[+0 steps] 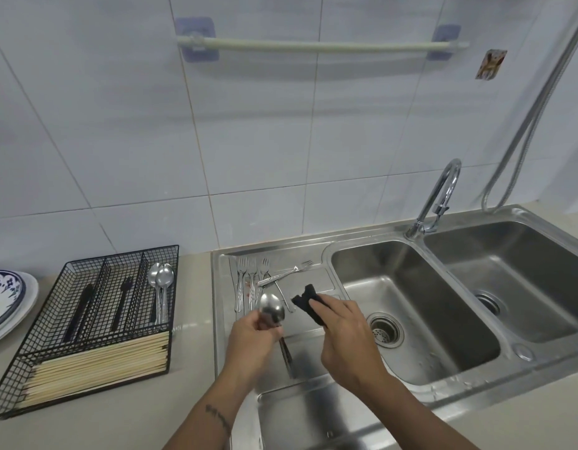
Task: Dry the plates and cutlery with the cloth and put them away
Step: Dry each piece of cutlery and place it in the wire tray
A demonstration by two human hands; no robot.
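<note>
Left hand (253, 332) curls round a spoon (272, 310) by its handle, bowl up and facing the camera, over the draining board (313, 345). Right hand (341, 323) pinches a dark cloth (308, 303), bunched, just right of the spoon bowl; whether they touch, cannot tell. Largest down: white tiled wall (119, 141) with a pale rail (313, 47) on two stick-on mounts. Steel double sink (427, 254), two basins, curved tap (438, 196) between them at the back, hose (537, 105) running up the right. Pale counter (190, 384) left of the sink. Black wire caddy (86, 323) on it: near section packed with pale chopsticks (99, 362) lying crosswise; rear slots hold black-handled cutlery (83, 306) and, in the rightmost, two steel spoons (161, 284). Stacked plates (8, 300) at far left, top one blue-patterned. On the board's far end, loose forks (252, 277), some side by side, some crossed.
</note>
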